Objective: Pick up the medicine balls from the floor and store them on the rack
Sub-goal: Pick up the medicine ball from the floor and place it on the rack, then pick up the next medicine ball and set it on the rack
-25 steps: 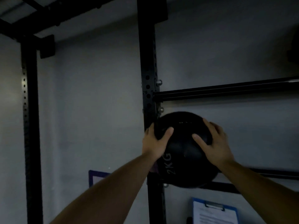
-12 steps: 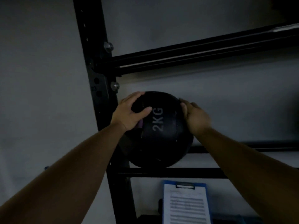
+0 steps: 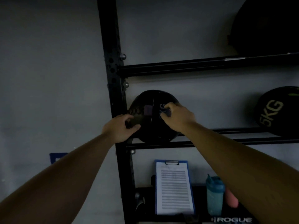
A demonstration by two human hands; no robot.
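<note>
We are holding the black ball (image 3: pixel 152 97) on the rack (image 3: pixel 110 38), right between our hands. Our left hand (image 3: pixel 120 129) and right hand (image 3: pixel 178 118) are curling fingers round it. Letting go too soon may be sending it rolling off toward us.

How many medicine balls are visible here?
3: a black ball, middle shelf left; a 5KG ball, same shelf right; a dark ball, upper shelf right. More may be off frame.

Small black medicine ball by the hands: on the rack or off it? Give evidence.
On, apparently: the small black medicine ball rests against the black steel rack rail; left hand and right hand hold it.
</note>
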